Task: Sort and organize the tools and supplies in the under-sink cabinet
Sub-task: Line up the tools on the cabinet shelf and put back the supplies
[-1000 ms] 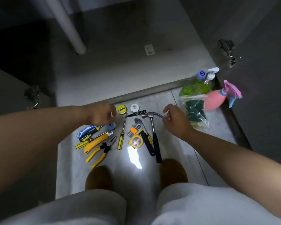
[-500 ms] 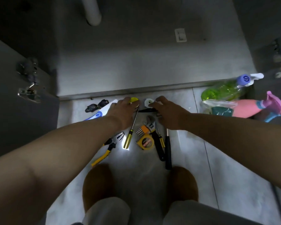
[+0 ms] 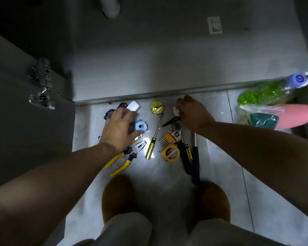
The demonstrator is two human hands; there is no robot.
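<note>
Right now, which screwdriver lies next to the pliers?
The larger screwdriver, between pliers and tape measure; the smaller screwdriver lies beside the hammer.

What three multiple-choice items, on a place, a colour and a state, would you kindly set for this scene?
1. The tape measure lies: A) inside the cabinet; B) on the floor, right of the screwdriver; C) in a hand.
2. The pliers' handles are: A) red; B) yellow; C) blue.
3. The pink spray bottle: A) stands upright; B) hangs from a hook; C) lies on its side.
Answers: 1 B, it rests on tile beside the screwdriver's handle; 2 B, both grips show yellow; 3 C, its body runs level along the floor.
</note>
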